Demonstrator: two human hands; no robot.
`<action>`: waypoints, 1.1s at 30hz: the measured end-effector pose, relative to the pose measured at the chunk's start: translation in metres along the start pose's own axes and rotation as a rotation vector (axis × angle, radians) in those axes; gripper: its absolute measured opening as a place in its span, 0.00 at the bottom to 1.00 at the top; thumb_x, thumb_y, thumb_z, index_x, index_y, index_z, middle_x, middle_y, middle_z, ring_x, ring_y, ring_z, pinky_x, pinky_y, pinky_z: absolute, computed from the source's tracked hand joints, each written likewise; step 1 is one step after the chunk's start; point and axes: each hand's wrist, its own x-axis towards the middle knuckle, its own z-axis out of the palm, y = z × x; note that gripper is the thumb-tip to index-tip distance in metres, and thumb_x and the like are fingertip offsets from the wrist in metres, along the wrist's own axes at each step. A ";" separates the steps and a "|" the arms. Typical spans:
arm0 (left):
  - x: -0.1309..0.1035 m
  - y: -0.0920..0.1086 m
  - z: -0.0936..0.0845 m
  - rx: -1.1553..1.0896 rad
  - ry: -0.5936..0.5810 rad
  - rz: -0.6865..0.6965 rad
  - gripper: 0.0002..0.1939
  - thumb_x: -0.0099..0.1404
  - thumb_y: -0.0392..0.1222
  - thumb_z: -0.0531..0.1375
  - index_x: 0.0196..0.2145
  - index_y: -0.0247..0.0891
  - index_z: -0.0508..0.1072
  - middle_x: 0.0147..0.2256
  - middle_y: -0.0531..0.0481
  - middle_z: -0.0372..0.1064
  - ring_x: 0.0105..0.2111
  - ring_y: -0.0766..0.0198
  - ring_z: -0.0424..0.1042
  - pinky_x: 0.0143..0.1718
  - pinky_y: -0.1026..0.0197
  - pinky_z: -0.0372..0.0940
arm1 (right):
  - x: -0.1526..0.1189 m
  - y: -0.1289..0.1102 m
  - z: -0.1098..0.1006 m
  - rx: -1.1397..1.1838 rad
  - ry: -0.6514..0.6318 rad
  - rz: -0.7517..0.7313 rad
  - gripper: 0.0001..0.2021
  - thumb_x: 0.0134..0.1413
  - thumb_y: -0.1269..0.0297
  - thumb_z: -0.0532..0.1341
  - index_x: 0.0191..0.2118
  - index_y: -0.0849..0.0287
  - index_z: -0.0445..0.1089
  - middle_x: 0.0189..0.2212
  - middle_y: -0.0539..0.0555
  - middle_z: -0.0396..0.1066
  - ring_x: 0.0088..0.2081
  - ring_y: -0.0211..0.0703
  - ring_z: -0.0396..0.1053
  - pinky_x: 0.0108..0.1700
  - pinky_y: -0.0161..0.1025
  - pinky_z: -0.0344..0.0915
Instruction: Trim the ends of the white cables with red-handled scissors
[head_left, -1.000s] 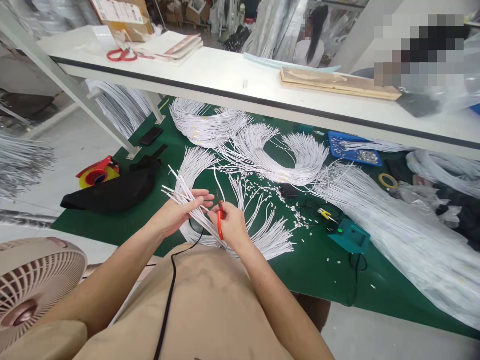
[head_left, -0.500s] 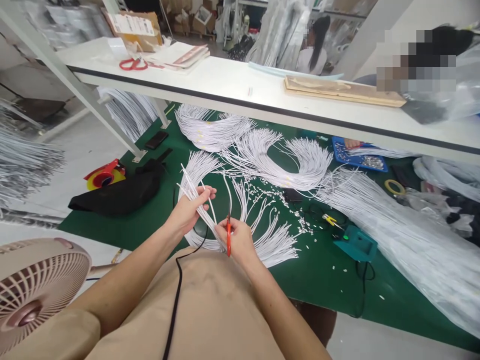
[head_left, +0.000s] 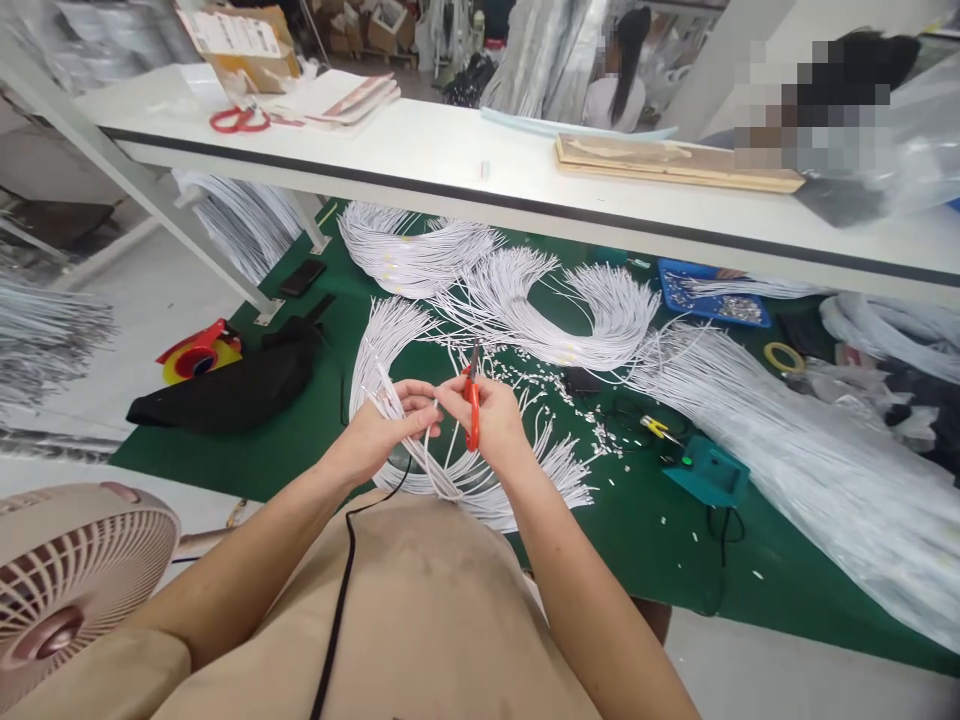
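Observation:
Several thin white cables run through my left hand, which is closed around them in front of my body. My right hand holds red-handled scissors, their dark blades pointing away from me. The fingertips of both hands meet at one cable's end, and whether the right fingers pinch it I cannot tell. Under and beyond the hands lies a curved bundle of white cables on the green table. Small white cut pieces are scattered right of the hands.
More cable bundles lie behind, under a white shelf. To the right are a teal device, a blue tray with a co-worker's hand, and a long wrapped bundle. A black bag and fan stand left.
My right hand with the scissors has moved up and away from my body, bringing its fingertips to those of the left hand. The left hand still holds the cables. The view has shifted slightly.

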 end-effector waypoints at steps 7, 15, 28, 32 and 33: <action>0.000 -0.004 -0.005 0.073 0.117 0.020 0.16 0.50 0.43 0.66 0.36 0.35 0.73 0.27 0.51 0.69 0.28 0.65 0.69 0.29 0.65 0.60 | -0.006 0.015 -0.011 -0.543 0.066 -0.018 0.11 0.49 0.57 0.58 0.32 0.58 0.72 0.29 0.51 0.70 0.30 0.38 0.65 0.32 0.34 0.57; -0.002 0.002 -0.003 0.158 0.122 0.002 0.15 0.49 0.44 0.66 0.34 0.35 0.74 0.27 0.50 0.71 0.26 0.66 0.67 0.28 0.65 0.61 | -0.012 0.005 -0.010 -1.084 -0.106 -0.036 0.14 0.52 0.54 0.55 0.27 0.57 0.70 0.30 0.53 0.70 0.29 0.40 0.66 0.30 0.35 0.53; -0.008 0.009 -0.001 0.278 0.149 -0.041 0.14 0.50 0.44 0.64 0.34 0.35 0.73 0.26 0.51 0.70 0.26 0.65 0.68 0.28 0.64 0.62 | -0.020 0.000 -0.004 -1.293 -0.112 -0.061 0.17 0.56 0.55 0.51 0.25 0.59 0.69 0.25 0.53 0.70 0.26 0.40 0.66 0.31 0.38 0.51; -0.008 0.010 0.000 0.282 0.135 -0.035 0.13 0.52 0.44 0.62 0.33 0.33 0.73 0.24 0.50 0.71 0.26 0.65 0.69 0.28 0.64 0.62 | -0.021 0.008 -0.002 -1.314 -0.082 -0.098 0.15 0.55 0.57 0.52 0.26 0.60 0.69 0.28 0.54 0.71 0.29 0.41 0.67 0.34 0.39 0.52; -0.008 0.009 0.000 0.279 0.125 -0.027 0.13 0.53 0.45 0.62 0.33 0.34 0.73 0.24 0.50 0.71 0.26 0.65 0.69 0.27 0.64 0.62 | -0.022 0.010 -0.001 -1.315 -0.075 -0.108 0.15 0.56 0.57 0.52 0.27 0.60 0.69 0.28 0.55 0.71 0.30 0.41 0.67 0.35 0.39 0.52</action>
